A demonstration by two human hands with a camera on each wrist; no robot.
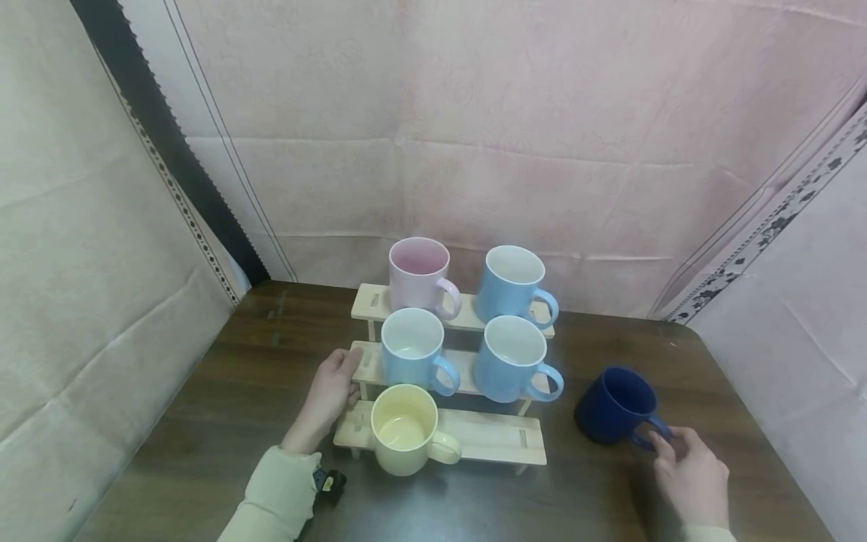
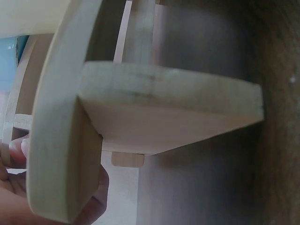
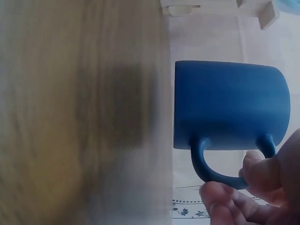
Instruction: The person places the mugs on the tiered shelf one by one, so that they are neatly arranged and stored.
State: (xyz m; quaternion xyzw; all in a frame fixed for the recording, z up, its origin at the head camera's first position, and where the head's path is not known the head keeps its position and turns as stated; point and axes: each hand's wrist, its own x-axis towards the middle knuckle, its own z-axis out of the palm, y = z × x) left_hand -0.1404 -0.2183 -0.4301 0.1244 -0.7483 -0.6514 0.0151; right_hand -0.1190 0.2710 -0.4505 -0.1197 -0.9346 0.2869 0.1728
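At the left end of a three-tier wooden rack (image 1: 488, 436), my left hand (image 1: 332, 388) grips the middle board; in the left wrist view its fingers (image 2: 96, 197) show behind a board end (image 2: 51, 187). On the right, my right hand (image 1: 694, 474) pinches the handle of a dark blue mug (image 1: 612, 406) between thumb and fingers. The mug (image 3: 229, 105) is upright, and whether its base touches the table is hard to tell. The rack carries a yellow mug (image 1: 400, 452), light blue mugs (image 1: 409, 361) (image 1: 504, 369) (image 1: 504, 293) and a pale pink mug (image 1: 406, 282).
The yellow mug stands on the left of the lowest board, with bare board (image 1: 484, 433) to its right. Dark wooden table (image 1: 576, 497) surrounds the rack. Pale cloth (image 1: 474, 98) hangs behind and at both sides.
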